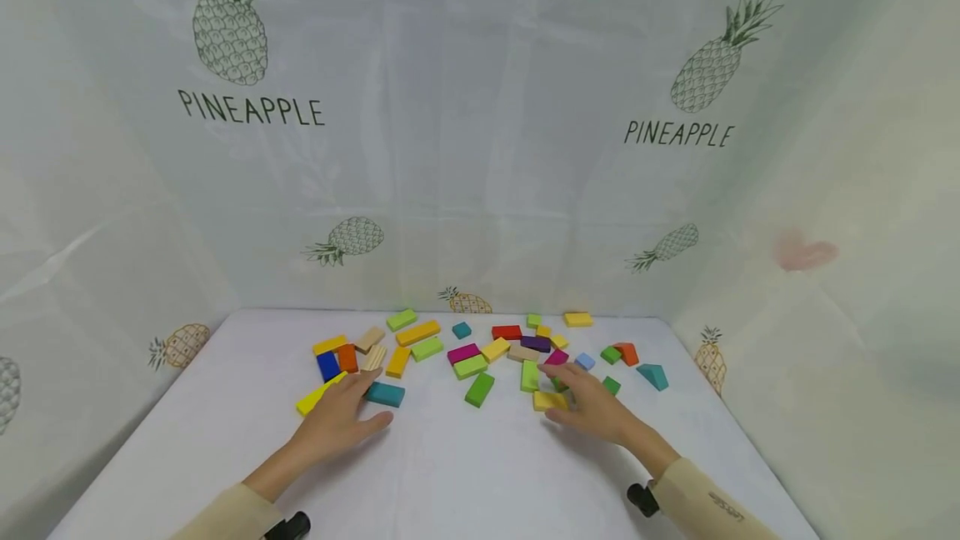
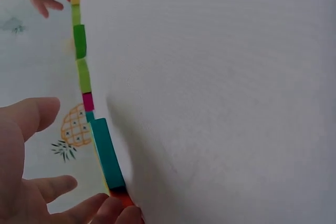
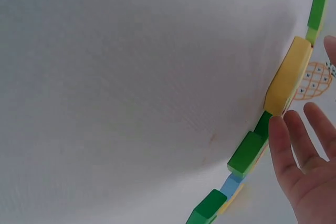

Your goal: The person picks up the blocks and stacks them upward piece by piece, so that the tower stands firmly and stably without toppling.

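My left hand point(image 1: 337, 417) hovers over the left group of blocks with thumb and fingers spread, gripping nothing. Closest to it are a teal block point(image 1: 386, 394), a yellow block point(image 1: 318, 395) partly behind the hand, and a ridged wooden block point(image 1: 373, 357). The left wrist view shows the teal block point(image 2: 107, 153) between the thumb and the lower fingers. My right hand point(image 1: 596, 407) is likewise spread, just above a yellow block point(image 1: 550, 401) on the right side. In the right wrist view its fingertips come near that yellow block point(image 3: 287, 75); contact cannot be told.
Several coloured blocks lie scattered along the back of the white table point(image 1: 450, 473), among them a green block point(image 1: 479, 390), a red block point(image 1: 506, 332) and a teal triangular block point(image 1: 654, 376). A pineapple-print curtain point(image 1: 480, 148) stands behind and at both sides.
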